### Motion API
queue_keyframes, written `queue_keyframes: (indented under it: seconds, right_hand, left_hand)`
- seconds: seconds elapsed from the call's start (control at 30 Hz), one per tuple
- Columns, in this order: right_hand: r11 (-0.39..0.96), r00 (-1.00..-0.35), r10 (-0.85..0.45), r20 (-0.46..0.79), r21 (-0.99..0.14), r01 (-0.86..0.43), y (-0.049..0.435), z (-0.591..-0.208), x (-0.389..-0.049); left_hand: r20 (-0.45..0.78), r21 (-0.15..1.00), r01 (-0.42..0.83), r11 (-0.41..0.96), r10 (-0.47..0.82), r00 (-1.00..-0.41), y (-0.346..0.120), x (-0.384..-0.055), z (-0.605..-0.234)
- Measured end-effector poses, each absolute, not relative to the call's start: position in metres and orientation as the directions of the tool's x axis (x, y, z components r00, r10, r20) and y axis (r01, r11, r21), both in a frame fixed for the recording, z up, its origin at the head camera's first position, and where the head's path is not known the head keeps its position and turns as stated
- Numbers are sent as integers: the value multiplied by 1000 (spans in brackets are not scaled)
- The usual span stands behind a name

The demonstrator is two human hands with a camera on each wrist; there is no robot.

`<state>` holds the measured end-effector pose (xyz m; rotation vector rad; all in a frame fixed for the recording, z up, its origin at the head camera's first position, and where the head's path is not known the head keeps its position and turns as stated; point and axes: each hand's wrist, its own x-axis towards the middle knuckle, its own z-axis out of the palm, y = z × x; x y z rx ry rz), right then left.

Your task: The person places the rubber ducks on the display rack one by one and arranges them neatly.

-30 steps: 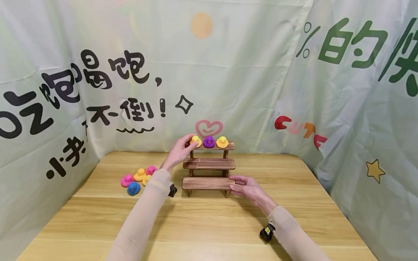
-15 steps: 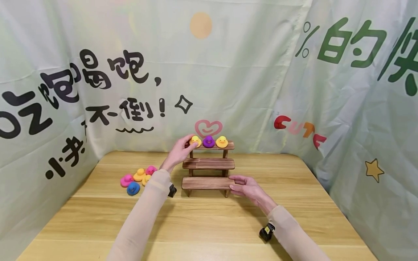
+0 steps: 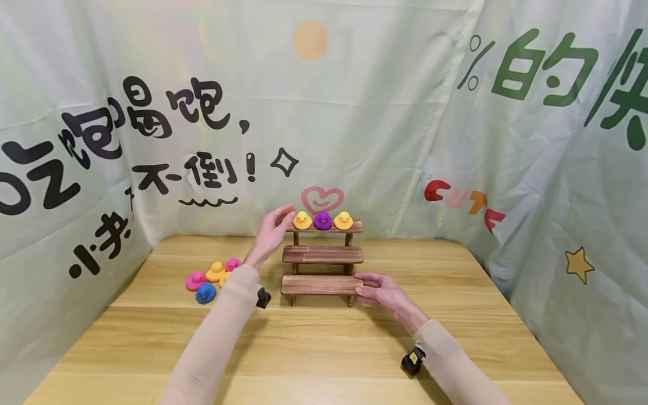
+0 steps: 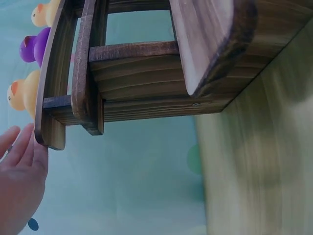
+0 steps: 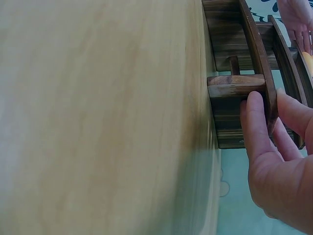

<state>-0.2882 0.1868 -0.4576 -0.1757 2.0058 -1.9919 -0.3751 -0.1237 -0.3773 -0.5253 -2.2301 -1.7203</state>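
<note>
A three-tier wooden stand [image 3: 322, 284] stands on the table. Along its top shelf sit a yellow rubber duck [image 3: 302, 221], a purple rubber duck [image 3: 323, 221] and another yellow rubber duck [image 3: 343, 221], side by side. My left hand [image 3: 270, 232] is at the left end of that shelf, just beside the first yellow duck, its fingers extended and holding nothing. In the left wrist view the fingertips come right up to the shelf's end. My right hand [image 3: 386, 293] pinches the right end of the bottom shelf; the right wrist view shows thumb and fingers on either side of the board.
Left of the stand, a loose group of rubber ducks lies on the wooden table [image 3: 324, 354]: a blue duck [image 3: 206, 293], a pink duck [image 3: 196, 280] and several others, partly behind my left sleeve. A printed curtain [image 3: 385, 140] hangs close behind the table and along its sides.
My left hand has let go of the left yellow duck on the top shelf and moved slightly left. My right hand keeps its grip on the bottom shelf.
</note>
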Motion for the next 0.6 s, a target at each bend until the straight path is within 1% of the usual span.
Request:
queue_keyframes:
  seconds: [0.13, 0.27, 0.33, 0.4, 0.5, 0.6]
  right_hand:
    - [22, -946, -298, -128, -992, 127, 188, -458, -288]
    - [19, -947, -294, -130, -991, 130, 188, -458, -288]
    - [18, -947, -296, -127, -992, 127, 188, -458, -289]
    - [17, -946, -300, -126, -992, 127, 188, -458, -289]
    - [16, -944, -305, -128, -992, 129, 188, -458, -289]
    - [14, -945, -298, -135, -991, 137, 188, -458, -289]
  left_hand:
    - [473, 862, 471, 190, 34, -880, -128, -372, -377]
    - [488, 859, 481, 175, 0, -873, -137, -367, -376]
    - [474, 866, 470, 171, 23, -880, -143, -366, -375]
    - [448, 872, 453, 185, 74, -891, -148, -365, -375]
    - [397, 874, 427, 234, 165, -903, -158, -363, -374]
    - [360, 858, 421, 295, 239, -902, -168, -359, -373]
